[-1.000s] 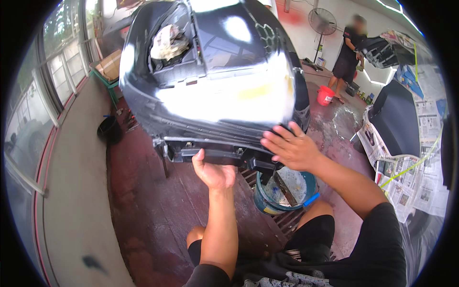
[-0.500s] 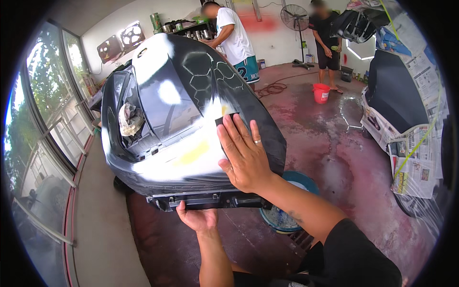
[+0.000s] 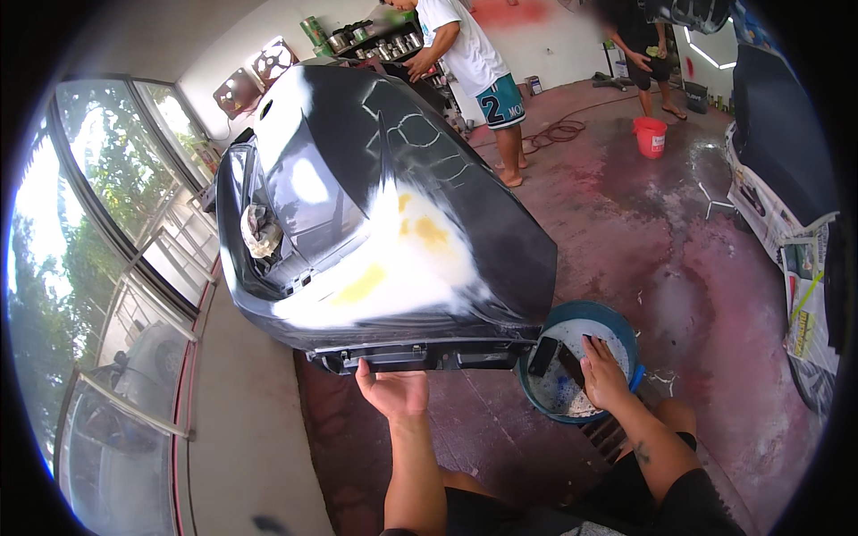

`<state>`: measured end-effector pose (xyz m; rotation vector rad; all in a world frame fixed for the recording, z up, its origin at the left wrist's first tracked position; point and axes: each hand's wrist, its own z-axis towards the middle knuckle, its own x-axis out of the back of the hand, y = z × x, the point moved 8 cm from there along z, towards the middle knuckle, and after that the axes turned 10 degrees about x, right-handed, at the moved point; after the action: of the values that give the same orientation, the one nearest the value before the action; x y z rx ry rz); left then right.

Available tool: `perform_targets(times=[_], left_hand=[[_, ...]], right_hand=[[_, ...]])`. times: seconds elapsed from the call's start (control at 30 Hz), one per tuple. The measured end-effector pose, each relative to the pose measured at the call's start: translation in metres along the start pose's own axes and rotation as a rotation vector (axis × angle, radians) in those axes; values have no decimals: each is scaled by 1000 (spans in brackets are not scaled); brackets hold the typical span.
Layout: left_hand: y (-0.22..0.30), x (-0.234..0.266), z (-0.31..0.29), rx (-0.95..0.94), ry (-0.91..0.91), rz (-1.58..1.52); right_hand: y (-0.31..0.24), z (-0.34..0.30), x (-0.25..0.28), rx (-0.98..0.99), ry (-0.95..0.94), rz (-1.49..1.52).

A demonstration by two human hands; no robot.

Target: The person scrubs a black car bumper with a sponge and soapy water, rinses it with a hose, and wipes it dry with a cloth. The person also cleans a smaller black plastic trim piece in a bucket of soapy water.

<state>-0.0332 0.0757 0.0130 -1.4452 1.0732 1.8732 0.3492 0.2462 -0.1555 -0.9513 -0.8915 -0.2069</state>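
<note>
A black car bumper (image 3: 500, 241) with white primer and yellowish patches is propped in front of me. My left hand (image 3: 395, 390) supports its lower edge palm up, thumb against the rim and the other fingers mostly hidden beneath. Down to the right, my right hand (image 3: 604, 375) is over a teal bucket (image 3: 633, 326) of cloudy water. A dark piece of sandpaper (image 3: 572, 364) lies against its fingers, which are close together. Beside that, a black rectangular block (image 3: 543, 355) shows in the bucket.
A person in a white shirt (image 3: 456, 45) stands behind the bumper by shelves of cans. Another person (image 3: 645, 54) is at the back right near a red bucket (image 3: 650, 138). A paper-masked dark panel (image 3: 782, 143) stands at right; windows (image 3: 107, 205) line the left.
My right hand has left the bumper's white area and moved down and right to the bucket with the sandpaper. My left hand keeps its hold. The view has shifted.
</note>
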Motion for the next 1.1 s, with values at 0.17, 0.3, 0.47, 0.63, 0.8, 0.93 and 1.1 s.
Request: perform_targets(times=[0.17,0.3,0.47,0.63,0.8,0.93,1.1], left_hand=[[6,32,-73,-168,383,1009],[-62,-183,-101,-1191,-399,2253],[-47,-303,-36,-1432,-121,2867],[-60,-296,-13,-1363,-43,3069],[-79,-260,-25,-1280,-135,3123],[-80,-269,-28,-1290,-167,3115],[-65,-316,-5,-1482,-24,3060]], right_hand=[[20,15,-55,-70,-515,-327],[70,-12,-80,-170,-613,-258],[46,-5,-75,-91,-608,-184],[50,-5,-69,-53,-563,-137],[46,-3,-61,-56,-548,-68],[46,-4,-65,-82,-582,-35],[53,-1,-68,-68,-484,-27]])
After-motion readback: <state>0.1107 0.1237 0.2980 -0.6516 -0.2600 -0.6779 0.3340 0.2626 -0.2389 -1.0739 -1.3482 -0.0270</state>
